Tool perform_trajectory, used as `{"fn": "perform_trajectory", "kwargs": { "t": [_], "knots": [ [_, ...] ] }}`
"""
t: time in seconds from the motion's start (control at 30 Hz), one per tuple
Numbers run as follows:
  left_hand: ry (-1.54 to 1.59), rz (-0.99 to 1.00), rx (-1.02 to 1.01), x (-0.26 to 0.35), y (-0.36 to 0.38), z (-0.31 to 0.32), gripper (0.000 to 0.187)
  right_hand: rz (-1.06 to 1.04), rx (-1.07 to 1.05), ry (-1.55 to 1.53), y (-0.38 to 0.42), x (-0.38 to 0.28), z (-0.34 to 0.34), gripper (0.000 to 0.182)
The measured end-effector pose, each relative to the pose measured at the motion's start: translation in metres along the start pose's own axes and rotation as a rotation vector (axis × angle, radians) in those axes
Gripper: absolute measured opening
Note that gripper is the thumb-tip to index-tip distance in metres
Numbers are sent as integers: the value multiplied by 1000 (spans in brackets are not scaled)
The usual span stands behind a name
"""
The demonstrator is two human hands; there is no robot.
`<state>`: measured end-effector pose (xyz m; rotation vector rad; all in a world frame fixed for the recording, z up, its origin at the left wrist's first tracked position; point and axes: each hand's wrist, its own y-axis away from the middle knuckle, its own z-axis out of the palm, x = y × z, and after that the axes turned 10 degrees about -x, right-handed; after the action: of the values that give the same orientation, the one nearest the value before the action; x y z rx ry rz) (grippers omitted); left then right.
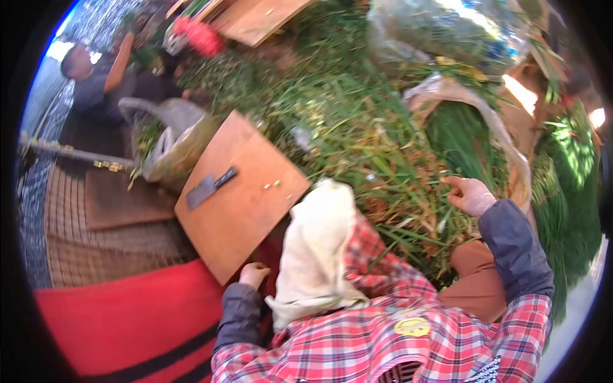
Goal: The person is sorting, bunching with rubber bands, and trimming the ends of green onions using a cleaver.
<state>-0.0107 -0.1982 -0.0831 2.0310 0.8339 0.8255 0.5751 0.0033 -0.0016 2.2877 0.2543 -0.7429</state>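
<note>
My right hand (476,196) is stretched over a pile of cut green leaves (396,172), its index finger pointing out and nothing held. Beside it, a plastic bag (504,127) stands with its mouth wide, long green chives or similar leaves (460,134) inside. My left hand (255,274) rests at the near edge of a wooden cutting board (236,210), its fingers mostly hidden. A cleaver (209,186) with a dark handle lies flat on that board, near a few small pale scraps (272,185). A cream cloth (316,249) covers my knee.
A person (96,83) sits at the far left near a plastic bag of greens (175,137). Another wooden board (262,19) lies at the top. Bundled greens (568,191) stand at the right. A red cloth (134,313) spreads at lower left, below a woven mat (108,255).
</note>
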Motion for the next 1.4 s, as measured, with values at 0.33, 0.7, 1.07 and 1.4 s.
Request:
{"fn": "perform_trajectory", "kwargs": {
  "t": [0.33, 0.7, 1.07, 1.4],
  "knots": [
    [432, -307, 228, -61, -70, 48, 42, 215, -4, -615, -17, 16, 150, 45],
    [511, -513, 357, -140, -143, 71, 37, 394, 56, -808, 2, -34, 150, 42],
    [310, -526, 321, -156, -139, 61, 32, 393, 7, -810, -27, -82, 141, 39],
    [-243, -430, 79, -176, -95, 68, 30, 282, -50, -735, -3, -73, 152, 38]
  ]
}}
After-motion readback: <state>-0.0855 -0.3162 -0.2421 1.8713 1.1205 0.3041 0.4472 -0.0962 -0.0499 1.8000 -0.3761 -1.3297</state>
